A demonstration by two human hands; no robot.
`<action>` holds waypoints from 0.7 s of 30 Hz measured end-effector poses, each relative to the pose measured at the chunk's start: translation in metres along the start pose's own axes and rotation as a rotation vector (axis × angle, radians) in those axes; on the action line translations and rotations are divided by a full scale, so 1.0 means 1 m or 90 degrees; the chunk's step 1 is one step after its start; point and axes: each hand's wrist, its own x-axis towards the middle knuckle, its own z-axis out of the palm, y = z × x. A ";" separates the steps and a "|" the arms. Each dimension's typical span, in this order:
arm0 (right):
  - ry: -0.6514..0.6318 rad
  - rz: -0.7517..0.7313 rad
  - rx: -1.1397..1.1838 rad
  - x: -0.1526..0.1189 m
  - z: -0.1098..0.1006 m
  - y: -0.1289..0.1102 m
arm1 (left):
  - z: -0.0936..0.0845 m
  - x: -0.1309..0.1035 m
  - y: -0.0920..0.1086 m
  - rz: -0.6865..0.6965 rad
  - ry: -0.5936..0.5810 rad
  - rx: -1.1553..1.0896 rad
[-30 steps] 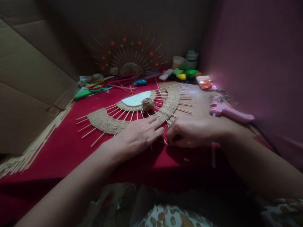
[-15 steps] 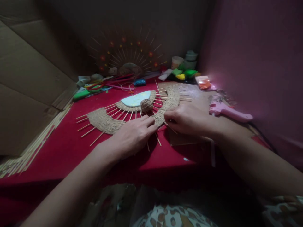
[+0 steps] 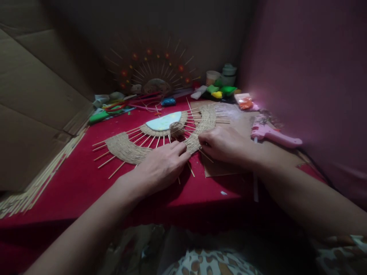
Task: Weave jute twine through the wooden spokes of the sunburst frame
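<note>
A half-round piece woven of brown twine over thin sticks (image 3: 126, 148) lies on the red cloth. A pale blue half-disc (image 3: 163, 121) sits at its centre, and a small ball of twine (image 3: 177, 130) rests beside that on the sticks. My left hand (image 3: 164, 164) grips the near edge of the woven band, its fingers bent and pressed together. On the band's right part, my right hand (image 3: 225, 145) is closed in a pinch. What lies between its fingertips is hidden, though sticks poke out around it.
At the right, a pink glue gun (image 3: 275, 136) lies on a cardboard sheet (image 3: 226, 168). Scissors (image 3: 114, 107) and coloured packets (image 3: 228, 90) are at the back, before a finished-looking sunburst piece (image 3: 156, 72). Loose sticks (image 3: 43, 181) line the left edge by a cardboard wall (image 3: 37, 95).
Both hands keep nearly the same place and grip on the woven piece. The whole view has shifted slightly, with the right-hand things a little further left.
</note>
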 end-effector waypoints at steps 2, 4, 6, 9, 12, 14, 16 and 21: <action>-0.001 -0.001 0.007 0.000 0.001 0.001 | 0.000 0.000 0.001 0.010 0.006 0.010; 0.004 -0.009 0.018 0.000 0.001 0.002 | 0.000 0.001 0.002 0.013 0.007 0.009; 0.012 -0.013 0.027 0.000 0.002 0.003 | -0.002 0.002 0.002 0.011 0.000 0.005; 0.016 -0.010 0.037 -0.001 0.002 0.004 | -0.007 0.004 0.003 -0.028 -0.015 0.002; 0.008 -0.023 0.047 -0.002 0.001 0.003 | -0.012 0.009 0.000 -0.183 0.014 0.021; -0.009 -0.025 0.050 -0.002 0.000 0.002 | -0.013 0.015 -0.006 -0.313 0.034 0.027; -0.025 -0.021 0.049 -0.002 0.000 0.002 | -0.011 0.022 -0.015 -0.400 0.021 0.014; -0.003 -0.033 0.055 -0.001 0.004 0.003 | 0.003 0.039 -0.044 -0.419 -0.020 -0.043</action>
